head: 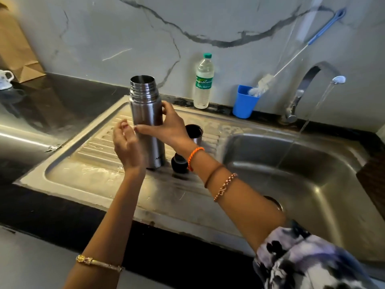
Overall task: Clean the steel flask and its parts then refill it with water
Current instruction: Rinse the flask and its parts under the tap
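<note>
Gripped by the right hand (166, 124) with the left hand (125, 142) open beside it, the uncapped cylindrical steel flask (146, 122) stands on the drainboard, its black stopper (178, 163) and steel cup-lid (194, 134) set apart, so washing and refilling are judged undone.

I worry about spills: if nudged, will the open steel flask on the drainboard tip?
Probably tippy: the steel flask is tall, narrow, and stands on the ridged drainboard. Likely slippery, since the steel looks smooth. The right hand steadies it.

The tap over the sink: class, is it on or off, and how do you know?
On. A thin stream of water falls from the tap spout into the sink basin, while both hands are at the steel flask on the drainboard.
</note>
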